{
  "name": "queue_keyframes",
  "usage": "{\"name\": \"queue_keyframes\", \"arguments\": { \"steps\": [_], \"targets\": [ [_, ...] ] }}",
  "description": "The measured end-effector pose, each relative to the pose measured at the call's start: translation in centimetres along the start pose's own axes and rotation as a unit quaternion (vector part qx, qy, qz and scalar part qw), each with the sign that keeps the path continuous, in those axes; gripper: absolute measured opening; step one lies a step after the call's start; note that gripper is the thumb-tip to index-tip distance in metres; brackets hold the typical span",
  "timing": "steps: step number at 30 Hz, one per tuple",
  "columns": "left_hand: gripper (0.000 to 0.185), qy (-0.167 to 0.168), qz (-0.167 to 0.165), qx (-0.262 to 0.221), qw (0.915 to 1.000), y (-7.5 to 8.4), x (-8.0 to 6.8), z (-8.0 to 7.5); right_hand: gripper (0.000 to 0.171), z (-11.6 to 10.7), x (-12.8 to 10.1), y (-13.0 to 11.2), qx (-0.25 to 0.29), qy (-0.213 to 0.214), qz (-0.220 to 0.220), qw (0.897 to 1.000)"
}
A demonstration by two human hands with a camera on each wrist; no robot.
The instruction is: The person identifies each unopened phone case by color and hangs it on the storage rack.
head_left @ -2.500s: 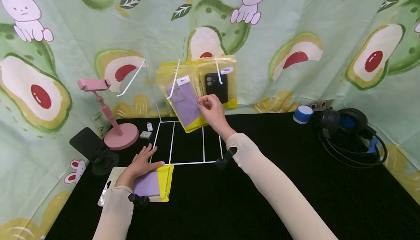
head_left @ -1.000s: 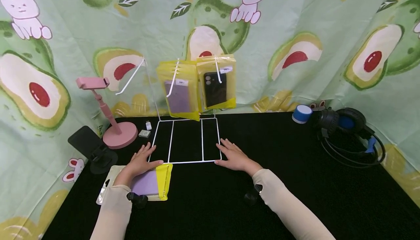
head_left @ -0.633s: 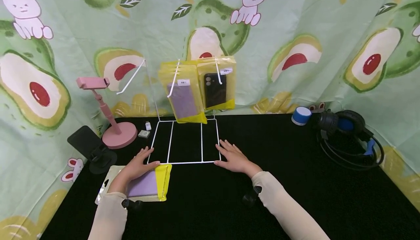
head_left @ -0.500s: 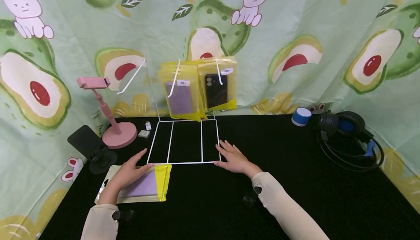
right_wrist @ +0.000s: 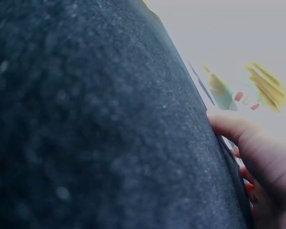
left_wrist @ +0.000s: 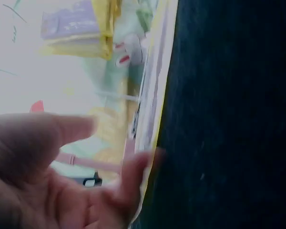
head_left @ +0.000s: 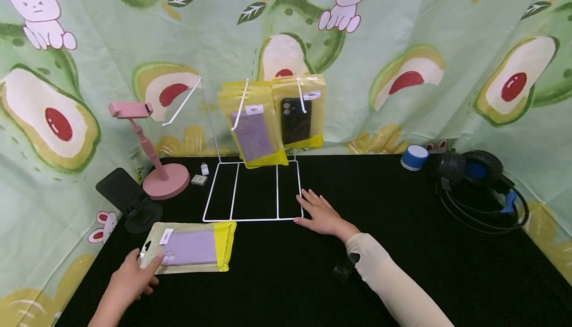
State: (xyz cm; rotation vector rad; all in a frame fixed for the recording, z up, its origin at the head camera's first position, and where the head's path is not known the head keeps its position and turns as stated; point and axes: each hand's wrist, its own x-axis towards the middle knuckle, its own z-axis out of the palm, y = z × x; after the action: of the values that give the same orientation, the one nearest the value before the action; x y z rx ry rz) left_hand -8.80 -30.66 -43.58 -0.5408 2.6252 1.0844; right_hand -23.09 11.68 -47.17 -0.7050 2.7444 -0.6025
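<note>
**Hands flat on counter, purple case pack at left**

While the right hand (head_left: 322,214) lies flat on the black counter (head_left: 402,267), fingers spread, its fingertips touch the front right corner of the white wire rack (head_left: 254,190). Left hand (head_left: 129,280) sits low near the counter's front left edge, fingers relaxed and fairly straight, fingertips touching the near left corner of the flat pack (head_left: 191,247). No grip on it, as far as the head view shows. Left wrist view: open palm (left_wrist: 52,176), fingers extended, pack edge just beside them; blurred.

Flat pack: clear and yellow bag with a purple phone case inside, lying on the counter just in front of the rack's base, yellow end to the right.

Rack: two hooks carry hanging packs, purple case pack (head_left: 253,131) on the left hook, black case pack (head_left: 297,118) on the right. Third hook (head_left: 180,103) at left is bare.

Left of rack: pink phone stand (head_left: 154,161), black stand (head_left: 129,203), two small adapters (head_left: 201,175) by the pink base. Right side: blue speaker (head_left: 413,157), headphones (head_left: 478,178) with cable.

Right wrist view: mostly counter cloth, fingers (right_wrist: 257,152) at the edge, blurred.
</note>
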Motion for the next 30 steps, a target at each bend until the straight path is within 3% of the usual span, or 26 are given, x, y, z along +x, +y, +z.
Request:
{"name": "queue_keyframes", "arguments": {
  "steps": [3, 6, 8, 12, 14, 16, 22, 30],
  "targets": [
    [0.089, -0.089, -0.03, -0.086, 0.9919, 0.2, -0.4, 0.7, 0.069, 0.0, 0.0, 0.1, 0.001, 0.001, 0.0, 1.0],
    [0.094, -0.13, -0.049, -0.201, 0.9697, 0.4, -0.6, 1.2, 0.068, 0.0, -0.1, 0.0, 0.001, 0.003, -0.004, 1.0],
    [0.095, -0.159, -0.054, -0.278, 0.9456, 0.3, -0.7, 1.2, 0.068, 0.1, -0.1, -0.1, 0.002, 0.007, -0.006, 1.0],
    [0.095, -0.199, -0.073, -0.418, 0.8835, 0.2, -0.9, 1.2, 0.068, 0.1, -0.2, -0.2, 0.001, 0.01, -0.005, 1.0],
    [0.093, -0.19, -0.079, -0.453, 0.8673, 0.4, -1.1, 1.4, 0.068, 0.1, -0.2, -0.1, 0.001, 0.011, -0.006, 1.0],
    [0.091, -0.17, -0.08, -0.46, 0.8678, 0.8, -1.1, 1.8, 0.068, 0.1, -0.1, -0.1, 0.002, 0.013, -0.007, 1.0],
    [0.092, -0.121, -0.056, -0.413, 0.9007, 2.2, -0.5, 2.8, 0.068, 0.1, 0.1, 0.1, -0.001, 0.014, -0.006, 1.0],
    [0.081, -0.069, -0.038, -0.379, 0.9221, 2.5, 0.4, 3.7, 0.069, 0.2, -0.1, 0.2, -0.004, 0.009, -0.001, 1.0]
  ]
}}
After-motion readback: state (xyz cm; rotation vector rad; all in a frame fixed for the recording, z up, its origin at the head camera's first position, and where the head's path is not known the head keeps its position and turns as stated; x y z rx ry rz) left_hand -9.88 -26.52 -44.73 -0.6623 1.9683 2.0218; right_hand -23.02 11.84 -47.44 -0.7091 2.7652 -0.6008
